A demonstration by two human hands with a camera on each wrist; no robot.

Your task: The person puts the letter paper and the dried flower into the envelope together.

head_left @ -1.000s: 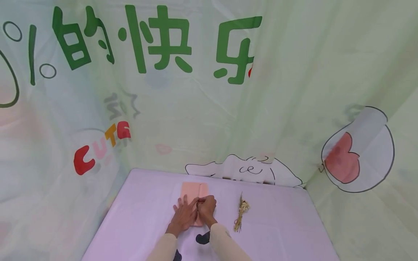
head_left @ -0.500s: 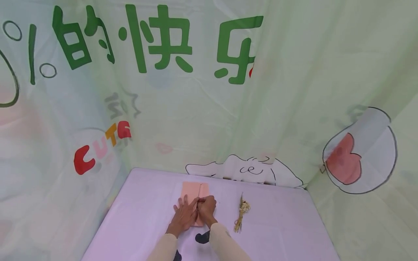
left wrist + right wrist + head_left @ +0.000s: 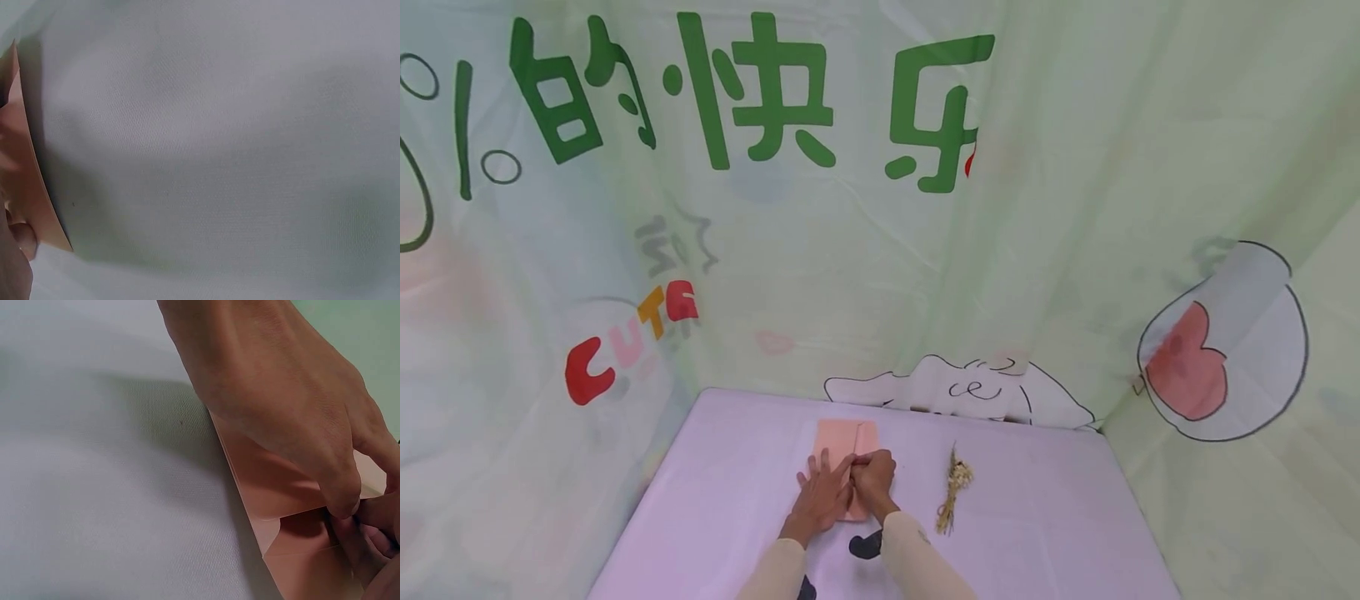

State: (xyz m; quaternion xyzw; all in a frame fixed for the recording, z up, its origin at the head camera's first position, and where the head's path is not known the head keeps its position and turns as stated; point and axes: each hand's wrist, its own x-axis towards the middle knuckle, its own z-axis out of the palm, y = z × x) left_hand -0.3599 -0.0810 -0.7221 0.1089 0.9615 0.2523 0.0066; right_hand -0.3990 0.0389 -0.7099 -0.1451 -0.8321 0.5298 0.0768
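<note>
Folded pink paper (image 3: 837,434) on the lilac table (image 3: 737,475).
The left hand (image 3: 824,495) rests on it, fingers spread; the right hand (image 3: 873,477), fingers curled, pinches its inner edge. Dried flowers (image 3: 956,487) lie to the right.

Green characters (image 3: 765,54): "的快乐", high on the backdrop (image 3: 827,242), the last running into a fold.
Percent sign (image 3: 463,129): "%", left of them, on the backdrop.
Coloured letters (image 3: 652,310): "CUT", lower left on the backdrop, then an unclear red fourth.
Grey marks (image 3: 655,247): above those letters, too faint to read.
</note>
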